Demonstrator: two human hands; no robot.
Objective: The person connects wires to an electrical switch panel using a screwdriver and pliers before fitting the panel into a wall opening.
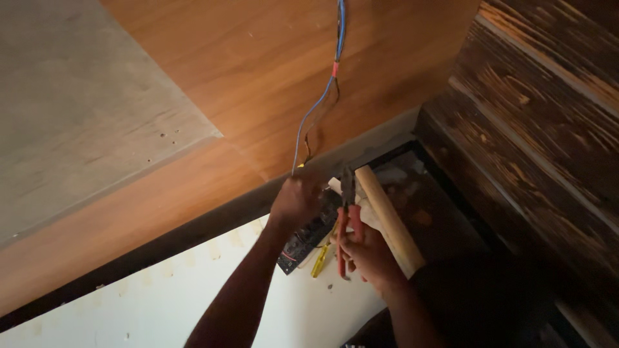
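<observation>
While the left hand [298,198] pinched the blue wire [314,109] in its fingers, the right hand [367,254] gripped red-handled pliers [349,216]. A wooden batten [389,219] lay just beside the pliers.

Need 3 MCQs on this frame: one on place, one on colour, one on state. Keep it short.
1. Where do the wires run from?
A. up from the floor
B. down from the top of the picture to the left hand
C. out of the wooden handle

2. What colour are the grips of the pliers?
A. red
B. green
C. white

3. What is the right hand doing?
A. hanging empty
B. resting flat on the panel
C. holding the pliers

Answers:
1 B: the blue and brown strands cross the orange wood panel from the top edge and end at the left hand's fingers.
2 A: both grips show red above the right hand.
3 C: its fingers wrap the red grips, nose pointing up beside the wooden handle.
</observation>
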